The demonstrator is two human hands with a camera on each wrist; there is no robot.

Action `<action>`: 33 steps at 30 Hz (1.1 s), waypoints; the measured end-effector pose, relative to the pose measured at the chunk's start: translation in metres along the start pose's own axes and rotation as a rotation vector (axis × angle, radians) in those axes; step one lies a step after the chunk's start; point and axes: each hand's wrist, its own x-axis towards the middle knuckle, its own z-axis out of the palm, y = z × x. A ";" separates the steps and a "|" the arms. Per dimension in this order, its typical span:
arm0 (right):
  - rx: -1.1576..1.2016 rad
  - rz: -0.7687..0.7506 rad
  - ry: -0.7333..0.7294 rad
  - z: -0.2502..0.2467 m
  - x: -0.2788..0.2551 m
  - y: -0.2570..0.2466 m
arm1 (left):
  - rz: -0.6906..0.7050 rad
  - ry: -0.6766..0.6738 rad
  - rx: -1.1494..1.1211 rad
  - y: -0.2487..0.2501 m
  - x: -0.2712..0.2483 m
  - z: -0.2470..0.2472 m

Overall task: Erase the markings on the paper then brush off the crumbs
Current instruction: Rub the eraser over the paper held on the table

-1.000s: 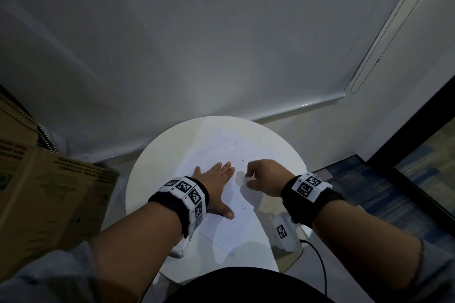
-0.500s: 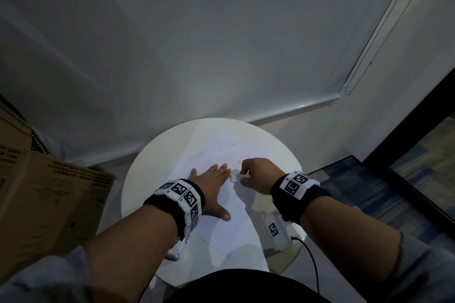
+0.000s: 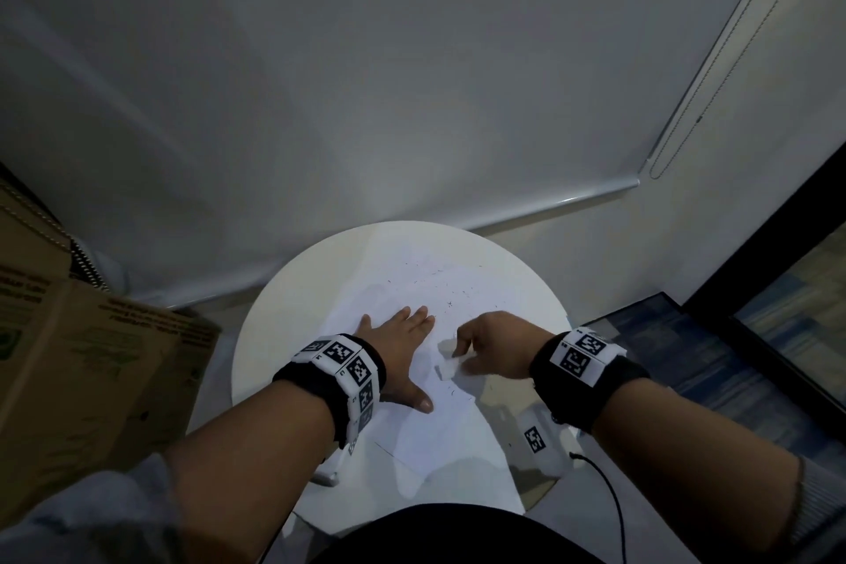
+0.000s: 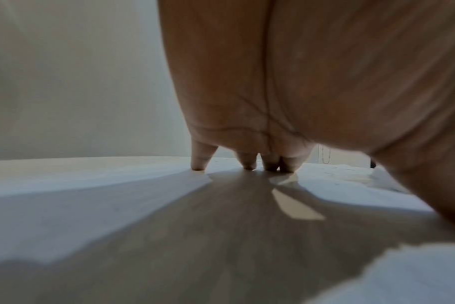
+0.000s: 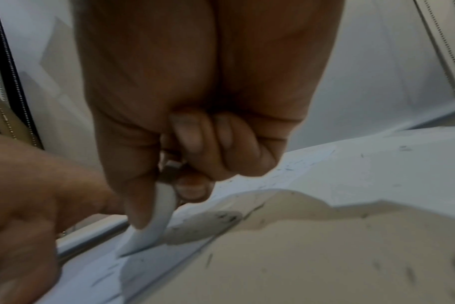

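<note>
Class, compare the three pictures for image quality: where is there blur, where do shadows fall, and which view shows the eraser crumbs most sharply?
Head view: dim but sharpest, with dark crumbs crisp on the paper.
Left wrist view: the left hand looms soft and close, casting a broad shadow across the paper.
Right wrist view: motion-blurred; the right hand grips the white eraser, and its shadow lies over smeared crumbs.

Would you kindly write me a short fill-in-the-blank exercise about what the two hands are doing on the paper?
1. The right hand pinches a white ____.
2. The left hand presses flat on the ____ to steady it.
3. The paper lies on a ____ white table.
4. Dark eraser ____ lie scattered on the sheet.

Missing words: eraser; paper; round; crumbs
</note>
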 end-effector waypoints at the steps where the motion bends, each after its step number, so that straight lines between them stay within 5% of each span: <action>1: 0.008 0.038 0.066 -0.001 0.003 0.003 | 0.000 -0.003 -0.005 0.000 0.000 0.000; 4: 0.055 0.094 0.159 -0.001 0.006 0.006 | -0.003 -0.008 -0.011 0.000 0.001 0.001; 8: 0.060 0.020 -0.047 0.001 -0.002 0.002 | 0.002 -0.011 -0.007 -0.001 0.001 0.000; 12: 0.056 0.125 0.173 -0.004 0.001 0.013 | -0.001 -0.020 -0.008 -0.001 0.001 0.000; 17: 0.088 0.019 -0.061 -0.002 -0.012 0.008 | 0.002 -0.017 -0.007 -0.002 0.003 0.001; 21: 0.083 0.112 0.121 -0.003 -0.010 0.018 | -0.001 -0.023 -0.012 -0.002 0.003 0.001; 26: 0.150 0.024 -0.102 0.003 -0.017 0.013 | 0.003 -0.024 -0.012 -0.002 0.003 0.001; 30: 0.088 0.128 0.129 -0.002 -0.013 0.020 | 0.000 -0.028 -0.009 -0.002 0.002 0.001; 33: 0.122 0.069 0.059 0.002 -0.017 0.018 | -0.003 -0.024 -0.010 -0.001 0.002 0.000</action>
